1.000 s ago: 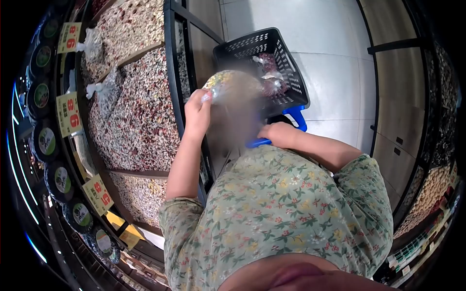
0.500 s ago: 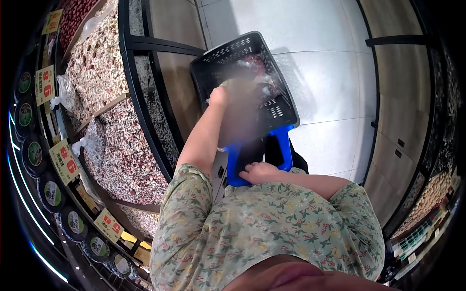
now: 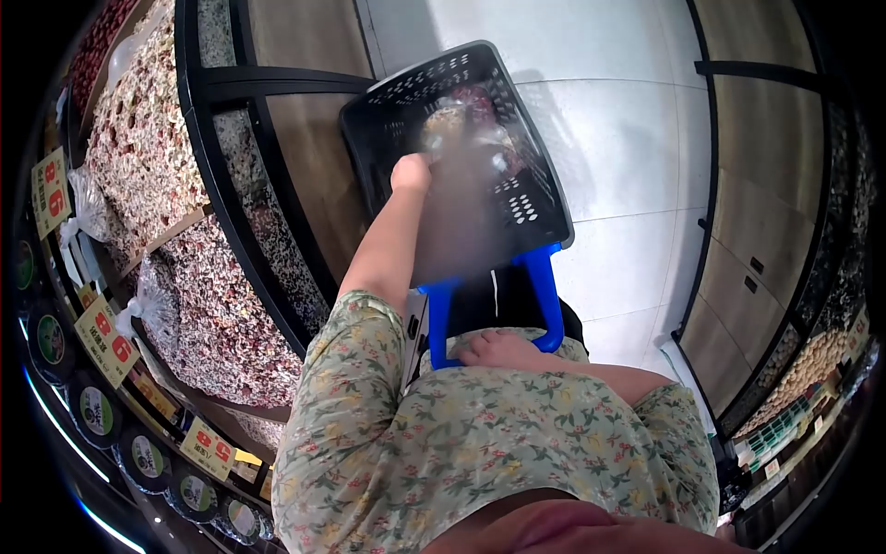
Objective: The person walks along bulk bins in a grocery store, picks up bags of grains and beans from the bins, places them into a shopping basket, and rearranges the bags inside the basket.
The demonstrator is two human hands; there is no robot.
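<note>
My left hand [image 3: 412, 174] reaches down into a black shopping basket [image 3: 383, 175] with perforated sides. Its fingers look curled, but a blurred patch hides the fingertips and whatever they hold. Just beyond that hand lies a clear plastic bag of yellowish contents [image 3: 445, 125]. Farther in are a bag of dark red contents [image 3: 475, 102] and another clear bag [image 3: 506, 162]. My right hand [image 3: 503, 351] rests at my waist, fingers wrapped over the bar of the blue basket handle [image 3: 548, 305].
On the left, bins hold heaps of mixed grains [image 3: 221, 319], with tied plastic bags [image 3: 152, 300] and price signs [image 3: 106, 339] along them. Wooden cabinets [image 3: 761, 185] line the right side. Pale tiled floor [image 3: 614, 148] runs between.
The bag of yellowish contents now shows more, beyond my left hand, deeper in the basket. The basket and the left bins have shifted left in view. My right hand stays on the handle.
</note>
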